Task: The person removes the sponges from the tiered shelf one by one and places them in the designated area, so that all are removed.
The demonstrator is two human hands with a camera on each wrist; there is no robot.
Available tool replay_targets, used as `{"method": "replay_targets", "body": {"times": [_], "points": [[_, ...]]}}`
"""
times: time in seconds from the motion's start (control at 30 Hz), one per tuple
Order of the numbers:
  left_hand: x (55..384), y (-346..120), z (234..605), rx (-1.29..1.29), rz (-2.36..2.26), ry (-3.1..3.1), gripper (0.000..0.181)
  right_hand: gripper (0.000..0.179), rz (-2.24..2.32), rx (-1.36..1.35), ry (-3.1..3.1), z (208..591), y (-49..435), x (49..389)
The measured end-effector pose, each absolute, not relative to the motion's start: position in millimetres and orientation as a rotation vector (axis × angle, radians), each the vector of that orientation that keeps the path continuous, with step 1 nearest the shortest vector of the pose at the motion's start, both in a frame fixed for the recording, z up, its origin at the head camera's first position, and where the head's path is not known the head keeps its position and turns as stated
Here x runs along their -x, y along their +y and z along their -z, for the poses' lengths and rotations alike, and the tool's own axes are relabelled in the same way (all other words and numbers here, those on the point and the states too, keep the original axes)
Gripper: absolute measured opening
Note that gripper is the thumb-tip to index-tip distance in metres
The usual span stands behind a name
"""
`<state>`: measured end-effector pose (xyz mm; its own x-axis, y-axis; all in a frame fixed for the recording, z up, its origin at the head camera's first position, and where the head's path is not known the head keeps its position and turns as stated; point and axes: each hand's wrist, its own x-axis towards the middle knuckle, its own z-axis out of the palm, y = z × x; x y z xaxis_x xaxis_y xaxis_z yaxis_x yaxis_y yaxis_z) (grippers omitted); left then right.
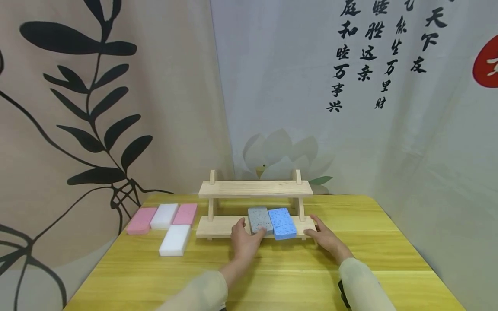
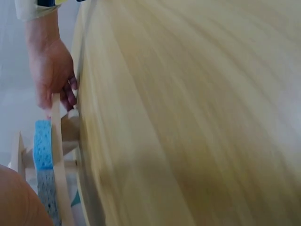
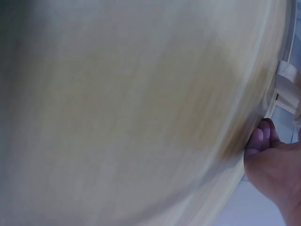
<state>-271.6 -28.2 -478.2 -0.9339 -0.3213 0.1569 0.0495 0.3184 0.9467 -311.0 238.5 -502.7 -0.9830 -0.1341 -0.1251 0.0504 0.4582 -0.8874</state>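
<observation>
A two-tier wooden shelf rack (image 1: 256,188) stands at the back of the table. On its lower board lie a grey speckled sponge (image 1: 260,219) and, touching its right side, a blue speckled sponge (image 1: 282,223) that is slightly tilted. My left hand (image 1: 245,244) holds the grey sponge, fingers along its left side and thumb at its front right corner. My right hand (image 1: 326,236) grips the right end of the lower board. In the left wrist view, the right hand (image 2: 54,70) has its thumb and fingers on opposite faces of that board.
To the left of the rack, two pink sponges (image 1: 142,221) and two white sponges (image 1: 175,240) lie flat on the wooden table (image 1: 288,280). A printed curtain (image 1: 179,108) hangs right behind the table's back edge.
</observation>
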Motion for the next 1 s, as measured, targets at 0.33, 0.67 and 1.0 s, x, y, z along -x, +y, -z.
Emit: {"method": "replay_targets", "body": {"times": [0.33,0.67,1.0], "points": [[274.7,0.4,486.8,-0.367,1.566,-2.218,0.083,0.083,1.539,0.07,2.534,503.3,239.5,311.9],[281.6,8.5,495.5,-0.396,1.446,-2.209,0.082,0.083,1.542,0.079,2.522,504.3,238.4,309.5],[287.4,0.1,498.9,-0.402,1.379,-2.173,0.078,0.083,1.538,0.084,2.527,503.0,237.9,309.9]]}}
